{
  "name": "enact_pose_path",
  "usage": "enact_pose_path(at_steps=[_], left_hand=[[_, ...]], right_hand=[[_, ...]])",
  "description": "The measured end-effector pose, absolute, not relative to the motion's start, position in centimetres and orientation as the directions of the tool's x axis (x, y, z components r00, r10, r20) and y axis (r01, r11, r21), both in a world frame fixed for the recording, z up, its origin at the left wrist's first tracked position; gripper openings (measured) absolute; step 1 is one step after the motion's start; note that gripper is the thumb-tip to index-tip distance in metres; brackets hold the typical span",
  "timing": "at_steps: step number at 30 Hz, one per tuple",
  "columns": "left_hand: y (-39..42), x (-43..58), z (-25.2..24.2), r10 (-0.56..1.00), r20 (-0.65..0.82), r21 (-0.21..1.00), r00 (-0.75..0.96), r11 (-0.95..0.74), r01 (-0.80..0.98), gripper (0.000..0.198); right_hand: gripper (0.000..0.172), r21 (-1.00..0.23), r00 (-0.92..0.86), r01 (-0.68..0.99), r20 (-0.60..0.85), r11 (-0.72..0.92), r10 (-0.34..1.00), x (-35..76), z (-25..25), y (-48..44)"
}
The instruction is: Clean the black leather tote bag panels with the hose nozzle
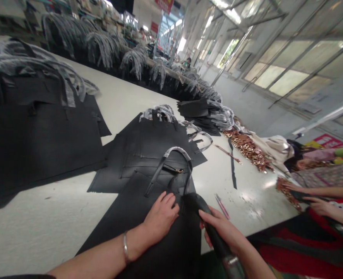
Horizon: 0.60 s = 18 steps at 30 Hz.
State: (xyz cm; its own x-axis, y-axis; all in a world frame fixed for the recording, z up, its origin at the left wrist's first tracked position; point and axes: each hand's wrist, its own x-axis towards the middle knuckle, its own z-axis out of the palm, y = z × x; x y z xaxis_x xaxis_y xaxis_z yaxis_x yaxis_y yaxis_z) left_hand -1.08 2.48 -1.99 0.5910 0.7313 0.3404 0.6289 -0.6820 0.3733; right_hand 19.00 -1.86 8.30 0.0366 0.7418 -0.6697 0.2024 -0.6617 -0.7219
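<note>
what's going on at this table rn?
A person's left hand rests on a black panel that has a plastic-wrapped handle. The right hand grips a black handheld tool, its head by the handle's near end; contact isn't clear. More black panels lie to the left. At right, a co-worker's hands are beside brown straps.

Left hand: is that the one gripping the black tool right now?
No, the left hand rests on the black panel, while the right hand grips the black tool.
</note>
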Motion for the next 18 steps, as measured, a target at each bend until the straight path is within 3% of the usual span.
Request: enact_pose_path(at_steps=[7, 14, 18], left_hand=[[2.5, -1.4, -1.3, 0.752, 0.294, 0.442, 0.59, -0.654, 0.614, 0.014], [2.5, -1.3, -1.4, 0.755, 0.278, 0.463, 0.594, -0.647, 0.606, 0.015], [2.7, -1.9, -1.5, 0.674, 0.278, 0.463, 0.684, -0.718, 0.519, 0.038]], right_hand=[[0.032, -0.604, -0.035, 0.241, -0.787, -0.759, 0.615, 19.1, 9.7, -3.6], [0.032, -0.741, 0.124, 0.246, -0.616, -0.625, 0.778, 18.6, 9.0, -0.1], [0.031, -0.748, 0.159, 0.25, -0.594, -0.614, 0.788, 20.2, 9.7, 0.2]])
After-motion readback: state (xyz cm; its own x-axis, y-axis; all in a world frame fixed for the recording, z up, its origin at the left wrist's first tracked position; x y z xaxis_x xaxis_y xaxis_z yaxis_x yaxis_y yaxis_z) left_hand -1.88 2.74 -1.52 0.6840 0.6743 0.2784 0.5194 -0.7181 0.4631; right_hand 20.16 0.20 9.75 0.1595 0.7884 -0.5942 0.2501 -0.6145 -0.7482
